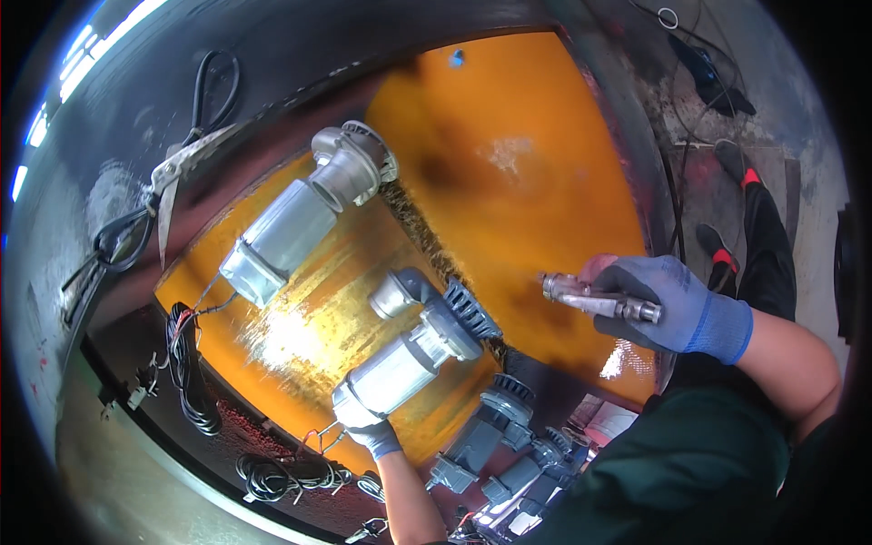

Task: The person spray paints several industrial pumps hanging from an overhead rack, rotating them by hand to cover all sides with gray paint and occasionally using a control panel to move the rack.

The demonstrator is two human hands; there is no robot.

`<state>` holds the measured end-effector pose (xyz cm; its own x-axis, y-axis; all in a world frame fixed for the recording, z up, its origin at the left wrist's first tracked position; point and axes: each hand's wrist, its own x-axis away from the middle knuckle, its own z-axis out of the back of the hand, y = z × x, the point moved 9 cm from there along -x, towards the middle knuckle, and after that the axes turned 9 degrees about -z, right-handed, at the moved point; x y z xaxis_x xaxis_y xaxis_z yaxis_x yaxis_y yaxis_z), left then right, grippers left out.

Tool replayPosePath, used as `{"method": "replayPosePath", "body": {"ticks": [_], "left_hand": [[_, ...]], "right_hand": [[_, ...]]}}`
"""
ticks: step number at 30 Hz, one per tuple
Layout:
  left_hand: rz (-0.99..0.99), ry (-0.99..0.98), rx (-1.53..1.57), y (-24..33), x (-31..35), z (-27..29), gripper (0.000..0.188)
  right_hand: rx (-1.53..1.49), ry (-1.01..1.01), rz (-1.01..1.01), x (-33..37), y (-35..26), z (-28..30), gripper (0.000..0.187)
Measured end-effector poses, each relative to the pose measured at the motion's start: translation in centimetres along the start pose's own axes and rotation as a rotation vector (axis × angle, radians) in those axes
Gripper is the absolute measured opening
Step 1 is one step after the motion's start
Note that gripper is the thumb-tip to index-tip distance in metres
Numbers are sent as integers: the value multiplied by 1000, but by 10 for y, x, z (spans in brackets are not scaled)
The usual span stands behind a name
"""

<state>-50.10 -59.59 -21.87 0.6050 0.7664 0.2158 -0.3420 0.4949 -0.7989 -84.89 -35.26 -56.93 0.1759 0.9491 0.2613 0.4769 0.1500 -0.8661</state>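
A metal spray gun (581, 296) is in my gloved right hand (668, 295), its nozzle pointing left over the orange surface. My gloved left hand (374, 439) is at the lower end of a pump with a silver motor (392, 374), fingers mostly hidden under it. That pump's upper part, with its ribbed flange (470, 309), is dark grey, while the motor body is still bare metal. A second, all-silver pump (291, 227) lies farther up and to the left, touched by neither hand.
Dark grey pumps (481, 431) stand close together near my body. Coiled black cables (188, 372) lie along the left edge of the orange sheet (518, 182). A black cable loop (213, 95) hangs on a bracket at the upper left. A hose (683, 182) runs along the right.
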Motion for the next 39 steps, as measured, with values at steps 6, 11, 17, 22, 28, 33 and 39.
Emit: {"method": "replayPosePath", "body": {"ticks": [6, 11, 17, 22, 28, 33, 39], "left_hand": [[35, -19, 155, -31, 14, -24, 42], [-63, -31, 182, -22, -4, -21, 53], [155, -34, 838, -71, 27, -42, 61], [516, -60, 2244, -78, 50, -99, 63], [1557, 412, 1667, -115, 135, -103, 61], [1562, 368, 1669, -100, 124, -101, 79], [1504, 149, 1693, -128, 138, -137, 51]], "right_hand": [[-5, -304, -2, -10, -26, -31, 29], [145, -146, 157, -23, -55, -27, 29], [110, -181, 114, -32, -47, -54, 28], [148, -183, -30, -24, -45, -44, 27], [179, -346, -65, -17, -25, -79, 30], [310, -510, -143, -6, -14, -90, 29], [196, -327, -140, -15, -11, -71, 31]]}}
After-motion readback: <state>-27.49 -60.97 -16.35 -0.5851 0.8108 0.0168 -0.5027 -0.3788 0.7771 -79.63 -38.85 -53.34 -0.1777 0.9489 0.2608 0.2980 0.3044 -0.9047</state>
